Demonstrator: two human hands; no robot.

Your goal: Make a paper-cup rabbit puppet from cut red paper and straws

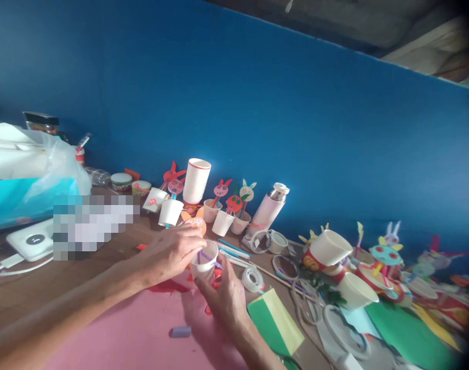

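Observation:
A white paper cup (204, 270) is held tilted just above the pink sheet (142, 329), its mouth towards me. My left hand (176, 252) is closed at the cup's left rim, its thumb hidden. Around the lower right side wraps my right hand (224, 293), thumb in front and fingers behind. A thin purple strip (205, 255) shows inside the cup, and more purple shows by my right fingers. Just behind my left hand is an orange paper rabbit head (196, 222); its lower part is hidden. A short purple piece (181, 332) lies on the pink sheet.
Several cups with paper animal heads, a cup stack (196, 181) and a flask (269, 208) stand along the blue wall. Right lie a tape roll (253, 279), green paper (271, 321) and more cups (358, 291). Left are a plastic bag (65, 169) and a white device with cable (30, 240).

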